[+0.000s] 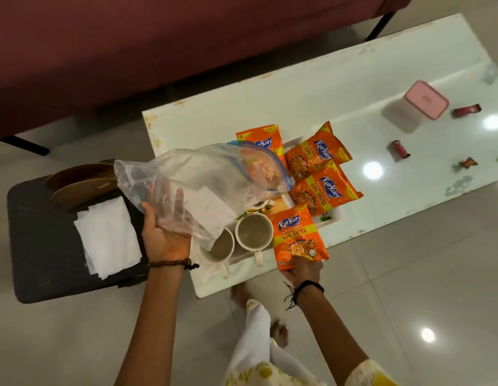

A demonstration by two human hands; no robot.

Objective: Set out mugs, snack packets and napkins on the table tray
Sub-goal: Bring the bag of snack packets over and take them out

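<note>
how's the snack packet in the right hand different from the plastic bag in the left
The snack packet is opaque orange with printed branding; the plastic bag is clear and see-through. The packet is smaller and looks sealed; the bag is larger, crumpled and looks nearly empty. The right hand pinches the packet's bottom edge; the bag drapes over the left hand. Both are held above the table.

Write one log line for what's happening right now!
left hand: holds clear bag | right hand: holds snack packet at tray | two mugs on tray | napkins on stool
</note>
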